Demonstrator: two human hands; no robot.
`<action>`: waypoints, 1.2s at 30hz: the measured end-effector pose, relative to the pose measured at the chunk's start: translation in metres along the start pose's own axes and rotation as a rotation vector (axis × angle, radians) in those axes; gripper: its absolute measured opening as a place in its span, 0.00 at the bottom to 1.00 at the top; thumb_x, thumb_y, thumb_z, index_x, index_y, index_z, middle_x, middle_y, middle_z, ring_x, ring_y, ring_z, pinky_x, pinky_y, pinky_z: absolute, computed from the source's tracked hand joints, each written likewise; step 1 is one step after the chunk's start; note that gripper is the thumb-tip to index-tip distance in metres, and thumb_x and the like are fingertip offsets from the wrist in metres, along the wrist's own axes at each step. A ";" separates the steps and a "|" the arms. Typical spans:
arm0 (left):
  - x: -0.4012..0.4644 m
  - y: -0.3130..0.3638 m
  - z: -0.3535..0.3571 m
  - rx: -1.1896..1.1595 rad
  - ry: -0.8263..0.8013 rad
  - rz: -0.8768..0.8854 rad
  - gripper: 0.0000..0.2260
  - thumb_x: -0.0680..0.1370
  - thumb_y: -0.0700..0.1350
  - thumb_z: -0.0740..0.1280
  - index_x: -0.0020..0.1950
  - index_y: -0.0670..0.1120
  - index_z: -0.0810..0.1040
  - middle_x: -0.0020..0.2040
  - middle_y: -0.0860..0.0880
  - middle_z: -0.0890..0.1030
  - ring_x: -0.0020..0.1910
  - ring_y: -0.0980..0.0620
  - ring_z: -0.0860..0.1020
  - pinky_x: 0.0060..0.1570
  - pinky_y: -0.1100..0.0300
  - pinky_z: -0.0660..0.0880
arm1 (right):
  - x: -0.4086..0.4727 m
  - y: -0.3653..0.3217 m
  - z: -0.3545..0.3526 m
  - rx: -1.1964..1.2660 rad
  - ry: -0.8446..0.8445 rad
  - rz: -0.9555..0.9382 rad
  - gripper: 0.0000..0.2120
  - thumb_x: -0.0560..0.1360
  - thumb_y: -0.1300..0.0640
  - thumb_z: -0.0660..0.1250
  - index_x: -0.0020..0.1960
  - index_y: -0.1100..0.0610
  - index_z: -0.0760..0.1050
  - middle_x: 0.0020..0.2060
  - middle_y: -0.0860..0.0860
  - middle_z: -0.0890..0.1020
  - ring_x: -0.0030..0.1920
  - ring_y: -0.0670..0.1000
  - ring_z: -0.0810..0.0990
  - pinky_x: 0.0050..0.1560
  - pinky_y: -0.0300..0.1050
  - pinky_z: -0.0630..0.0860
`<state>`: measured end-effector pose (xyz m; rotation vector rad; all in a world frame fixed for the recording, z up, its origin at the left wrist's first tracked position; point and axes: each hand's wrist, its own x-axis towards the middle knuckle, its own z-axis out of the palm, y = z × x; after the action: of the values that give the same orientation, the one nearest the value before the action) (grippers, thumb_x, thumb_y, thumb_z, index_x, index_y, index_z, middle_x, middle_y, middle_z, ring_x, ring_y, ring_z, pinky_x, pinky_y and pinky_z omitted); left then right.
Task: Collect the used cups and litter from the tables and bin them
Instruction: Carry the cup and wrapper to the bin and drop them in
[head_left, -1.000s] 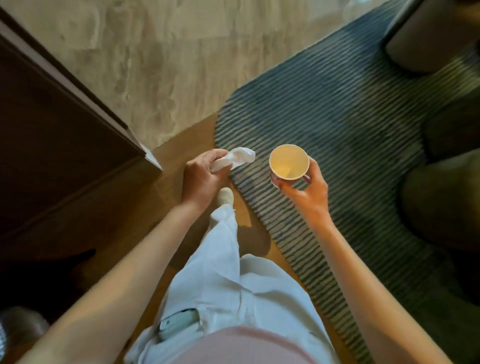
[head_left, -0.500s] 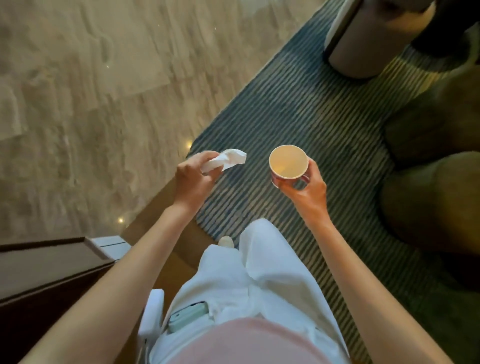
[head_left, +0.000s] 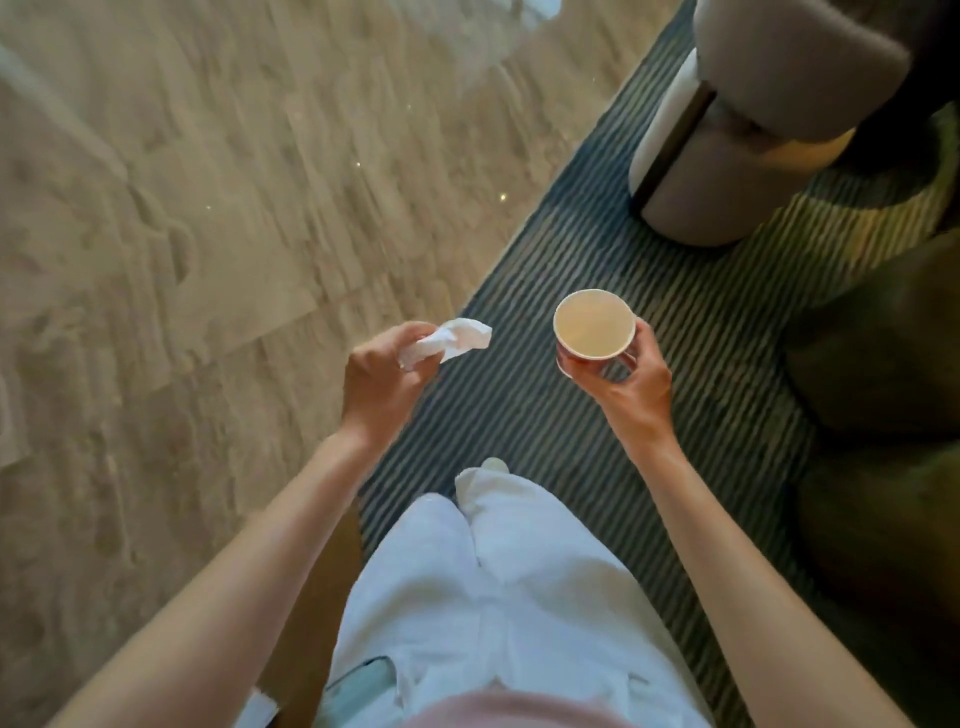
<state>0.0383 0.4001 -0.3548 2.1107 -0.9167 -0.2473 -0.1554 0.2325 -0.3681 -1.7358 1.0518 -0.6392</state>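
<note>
The left hand pinches a white napkin. The right hand grips 1 paper cup, held upright (no bin shows yet), above the rug.

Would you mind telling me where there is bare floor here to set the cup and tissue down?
The stone floor left of the rug is bare throughout. A bare strip of rug lies between the left hand with the tissue and the right hand with the cup. The right side is crowded: stool, dark seats.
</note>
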 end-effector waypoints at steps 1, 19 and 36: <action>0.024 0.000 0.003 -0.002 -0.004 -0.004 0.06 0.72 0.43 0.73 0.48 0.45 0.83 0.41 0.49 0.84 0.37 0.52 0.79 0.36 0.61 0.70 | 0.022 -0.006 0.002 0.002 0.004 -0.001 0.31 0.64 0.52 0.79 0.63 0.47 0.69 0.56 0.44 0.77 0.55 0.39 0.76 0.54 0.33 0.75; 0.506 -0.023 0.079 -0.062 -0.176 0.064 0.07 0.72 0.41 0.72 0.49 0.44 0.82 0.40 0.49 0.83 0.37 0.53 0.78 0.38 0.60 0.71 | 0.458 -0.060 0.089 0.053 0.172 0.050 0.31 0.65 0.52 0.79 0.64 0.53 0.70 0.56 0.46 0.77 0.55 0.46 0.78 0.57 0.47 0.78; 0.900 0.083 0.300 -0.060 -0.318 0.163 0.07 0.70 0.42 0.72 0.48 0.46 0.82 0.38 0.53 0.81 0.33 0.57 0.75 0.35 0.64 0.69 | 0.863 -0.025 -0.001 0.079 0.354 0.162 0.30 0.64 0.54 0.80 0.61 0.57 0.72 0.53 0.47 0.79 0.51 0.39 0.78 0.55 0.38 0.77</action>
<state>0.5038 -0.4300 -0.3749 1.9602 -1.2443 -0.5298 0.2739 -0.5161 -0.3838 -1.4827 1.3752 -0.8922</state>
